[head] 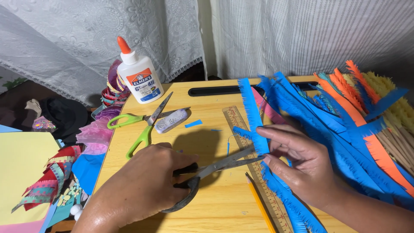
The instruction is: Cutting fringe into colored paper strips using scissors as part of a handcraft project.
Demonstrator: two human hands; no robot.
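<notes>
White lace and striped curtains hang at the far side, behind a yellow wooden table [207, 198] that fills the middle of the view. On the right, a big heap of fringed paper strips [345, 116] in blue, orange and yellow spreads over the table edge. At the near left lie sheets of coloured paper [21, 172] and patterned scraps. The left hand [142, 185] is closed through the handles of black-handled scissors [215, 166], whose blades are parted around the edge of a blue fringed strip [254, 125]. The right hand [297, 164] pinches that strip between thumb and fingers, holding it across a wooden ruler [258, 181]. A white glue bottle [138, 75] with an orange cap stands far left, near green-handled scissors [140, 125]. A yellow pencil [260, 203] lies beside the ruler
</notes>
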